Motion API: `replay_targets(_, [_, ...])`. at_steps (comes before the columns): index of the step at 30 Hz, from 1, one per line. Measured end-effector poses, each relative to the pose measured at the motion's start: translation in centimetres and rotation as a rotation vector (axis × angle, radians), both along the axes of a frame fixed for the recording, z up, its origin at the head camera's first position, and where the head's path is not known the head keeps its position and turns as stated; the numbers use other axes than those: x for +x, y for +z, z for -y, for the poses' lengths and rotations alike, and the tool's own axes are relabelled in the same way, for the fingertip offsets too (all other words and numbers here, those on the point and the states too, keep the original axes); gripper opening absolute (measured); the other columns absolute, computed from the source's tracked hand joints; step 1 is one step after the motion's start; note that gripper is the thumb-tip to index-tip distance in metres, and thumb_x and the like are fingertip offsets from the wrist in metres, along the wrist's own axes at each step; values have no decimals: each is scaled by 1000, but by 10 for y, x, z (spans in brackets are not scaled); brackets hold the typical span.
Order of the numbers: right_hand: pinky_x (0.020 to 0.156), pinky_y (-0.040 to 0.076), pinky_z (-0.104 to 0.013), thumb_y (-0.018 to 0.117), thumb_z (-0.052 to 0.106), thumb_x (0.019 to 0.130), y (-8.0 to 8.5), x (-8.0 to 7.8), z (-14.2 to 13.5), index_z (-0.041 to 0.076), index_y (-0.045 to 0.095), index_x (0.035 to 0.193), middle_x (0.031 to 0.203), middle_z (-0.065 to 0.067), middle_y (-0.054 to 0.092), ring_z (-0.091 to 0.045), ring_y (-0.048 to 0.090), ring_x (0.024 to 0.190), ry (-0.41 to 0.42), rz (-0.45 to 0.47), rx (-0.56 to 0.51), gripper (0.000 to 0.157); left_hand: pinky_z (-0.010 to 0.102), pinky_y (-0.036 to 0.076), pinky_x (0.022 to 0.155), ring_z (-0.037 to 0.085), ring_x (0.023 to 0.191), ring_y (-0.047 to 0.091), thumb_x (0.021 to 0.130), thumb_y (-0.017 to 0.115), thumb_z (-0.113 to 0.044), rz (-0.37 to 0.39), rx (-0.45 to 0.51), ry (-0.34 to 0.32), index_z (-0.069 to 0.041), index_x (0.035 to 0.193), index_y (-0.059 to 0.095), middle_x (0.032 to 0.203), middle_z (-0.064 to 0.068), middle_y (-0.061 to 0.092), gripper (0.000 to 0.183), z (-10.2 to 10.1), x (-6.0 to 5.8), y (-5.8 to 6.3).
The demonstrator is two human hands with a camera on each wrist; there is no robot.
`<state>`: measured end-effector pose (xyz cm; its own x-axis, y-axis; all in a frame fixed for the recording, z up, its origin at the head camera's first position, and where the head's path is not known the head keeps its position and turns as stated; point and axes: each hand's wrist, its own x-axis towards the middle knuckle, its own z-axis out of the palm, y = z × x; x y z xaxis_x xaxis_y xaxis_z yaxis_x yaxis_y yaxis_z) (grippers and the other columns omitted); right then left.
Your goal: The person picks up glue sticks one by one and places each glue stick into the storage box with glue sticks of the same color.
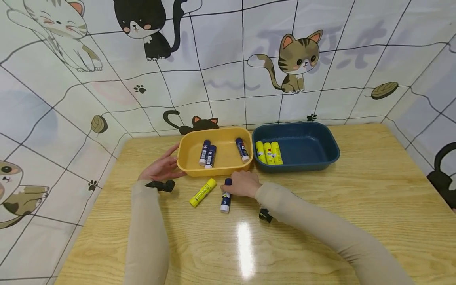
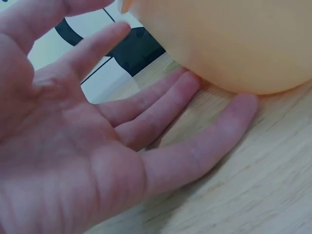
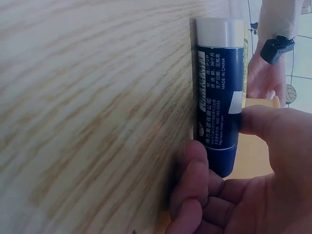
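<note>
My right hand pinches a dark blue glue stick near its blue cap, between thumb and curled fingers. The stick lies on the table in front of the yellow bin, its white end toward me. At that bin's left side is my left hand, fingers extended; in the left wrist view the fingertips touch the bin's lower wall. A yellow glue stick lies slantwise on the table between the hands. Inside the yellow bin are two blue glue sticks side by side and another blue glue stick at the right.
A dark blue bin stands right beside the yellow one, with three yellow glue sticks at its left end. Behind both bins rises a cat-patterned backdrop. The wooden table extends toward me.
</note>
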<state>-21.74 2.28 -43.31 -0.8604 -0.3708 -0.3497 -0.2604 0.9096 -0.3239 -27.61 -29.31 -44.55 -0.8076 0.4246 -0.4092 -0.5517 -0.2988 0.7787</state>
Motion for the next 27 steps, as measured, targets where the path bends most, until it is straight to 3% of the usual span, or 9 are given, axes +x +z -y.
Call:
replay_targets(9, [49, 28, -27, 58, 58, 88, -3, 0, -2, 12, 62, 75, 57, 0, 48, -17, 50, 52, -16, 14, -16, 48, 58, 35, 103, 27, 125, 39, 105, 38, -14, -49, -149, -29, -25, 155, 12, 148, 11, 26, 58, -6, -1, 1])
replay_targets(14, [50, 29, -26, 58, 58, 88, -3, 1, -2, 12, 62, 77, 59, 0, 49, -17, 51, 54, -17, 17, -24, 48, 57, 36, 103, 26, 124, 38, 105, 36, -11, -72, -205, -39, -15, 156, 9, 146, 14, 24, 57, -8, -1, 2])
replay_targets(27, [50, 29, -27, 61, 49, 89, -5, 2, -10, 12, 60, 75, 60, 0, 51, -16, 49, 53, 7, 15, -91, 40, 57, 32, 105, 28, 132, 25, 104, 37, -11, -25, -215, -18, -19, 156, 10, 150, 14, 18, 59, -14, -3, 6])
